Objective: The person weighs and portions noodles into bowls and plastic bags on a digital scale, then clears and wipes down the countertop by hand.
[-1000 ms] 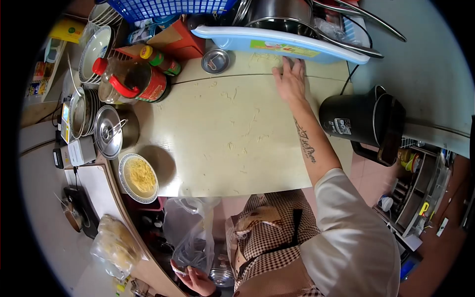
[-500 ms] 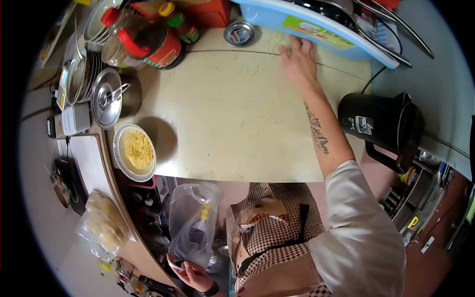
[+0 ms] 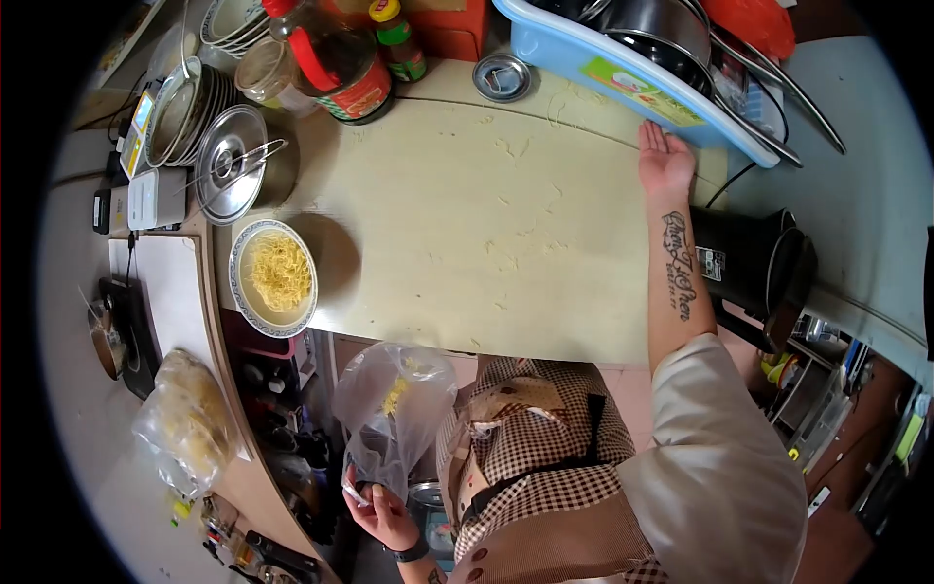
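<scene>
Head view, left hand [image 3: 386, 516] clamped on a plastic bag [image 3: 362, 391] near the edge of the desk [image 3: 418, 224], right hand [image 3: 668, 165] — fingers outstretched — just beside a blue tub [image 3: 564, 58], noodle scraps [image 3: 503, 259] scattered over the desk

head-worn view, facing forward, down over tabletop [image 3: 418, 224]

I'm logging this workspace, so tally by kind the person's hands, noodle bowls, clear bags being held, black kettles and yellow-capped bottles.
Hands: 2 (left hand, right hand)
Noodle bowl: 1
Held clear bag: 1
Black kettle: 1
Yellow-capped bottle: 1
Total: 6
</scene>
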